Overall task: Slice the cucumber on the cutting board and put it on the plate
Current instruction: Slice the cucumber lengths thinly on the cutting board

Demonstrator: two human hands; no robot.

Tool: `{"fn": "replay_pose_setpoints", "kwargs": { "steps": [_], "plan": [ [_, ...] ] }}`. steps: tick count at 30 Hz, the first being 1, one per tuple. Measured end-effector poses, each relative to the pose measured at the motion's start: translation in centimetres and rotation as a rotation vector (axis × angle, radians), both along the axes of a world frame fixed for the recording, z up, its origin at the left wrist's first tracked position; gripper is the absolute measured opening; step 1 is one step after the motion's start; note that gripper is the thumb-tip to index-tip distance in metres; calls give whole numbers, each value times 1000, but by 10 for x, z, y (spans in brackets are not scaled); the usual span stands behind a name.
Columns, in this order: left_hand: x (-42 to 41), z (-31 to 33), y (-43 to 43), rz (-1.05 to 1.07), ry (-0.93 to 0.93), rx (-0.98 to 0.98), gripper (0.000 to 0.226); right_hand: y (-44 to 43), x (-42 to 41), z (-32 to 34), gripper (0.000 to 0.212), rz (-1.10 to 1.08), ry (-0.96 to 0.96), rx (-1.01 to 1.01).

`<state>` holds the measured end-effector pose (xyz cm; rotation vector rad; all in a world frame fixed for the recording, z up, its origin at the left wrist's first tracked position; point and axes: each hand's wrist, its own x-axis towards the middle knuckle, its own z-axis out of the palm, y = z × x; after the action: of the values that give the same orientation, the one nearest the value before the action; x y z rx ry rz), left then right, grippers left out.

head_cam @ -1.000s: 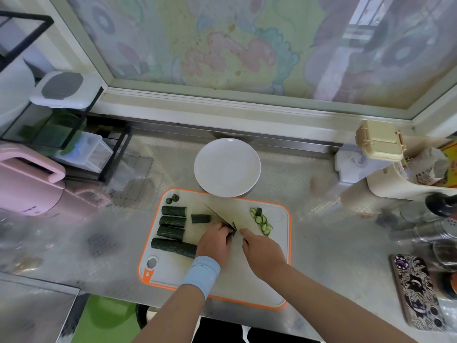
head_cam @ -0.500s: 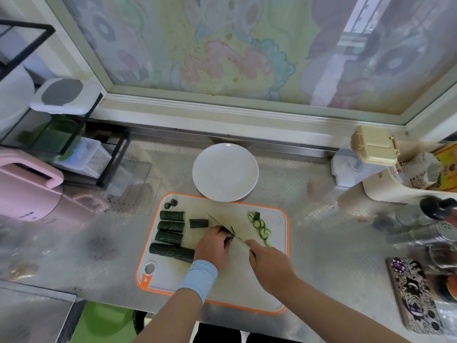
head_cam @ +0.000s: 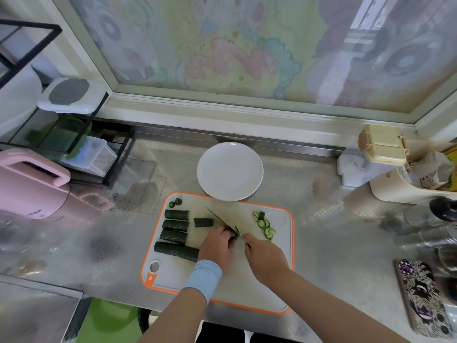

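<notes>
slicing step, frame centre: left hand [head_cam: 216, 246] curled round cucumber piece [head_cam: 233, 240] on cutting board [head_cam: 247, 288]; right hand [head_cam: 265, 259] gripped knife [head_cam: 222, 222]. slices [head_cam: 264, 225] lay right, none on plate [head_cam: 230, 170] above. next cut likely needed tucked fingers.

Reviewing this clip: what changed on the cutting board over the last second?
No clear change. The right hand still grips the knife, its blade slanted across the cutting board; the left hand still holds the cucumber piece at the blade. The slices, the uncut pieces and the bare plate lie as before; only the view drifted slightly.
</notes>
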<state>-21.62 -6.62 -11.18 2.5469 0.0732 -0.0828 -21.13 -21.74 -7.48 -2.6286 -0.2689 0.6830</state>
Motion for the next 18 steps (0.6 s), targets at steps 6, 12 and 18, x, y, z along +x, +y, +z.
{"fn": "replay_pose_setpoints", "kwargs": {
  "steps": [6,12,18],
  "plan": [
    [0,1,0,30,-1,-13,18,-16,-13,5,34,2,-20,1],
    [1,0,1,17,-4,-10,16,-24,-17,5,32,13,-42,-21],
    [1,0,0,26,-10,-14,16,-17,-13,-1,30,-4,-14,-18]
  ]
}}
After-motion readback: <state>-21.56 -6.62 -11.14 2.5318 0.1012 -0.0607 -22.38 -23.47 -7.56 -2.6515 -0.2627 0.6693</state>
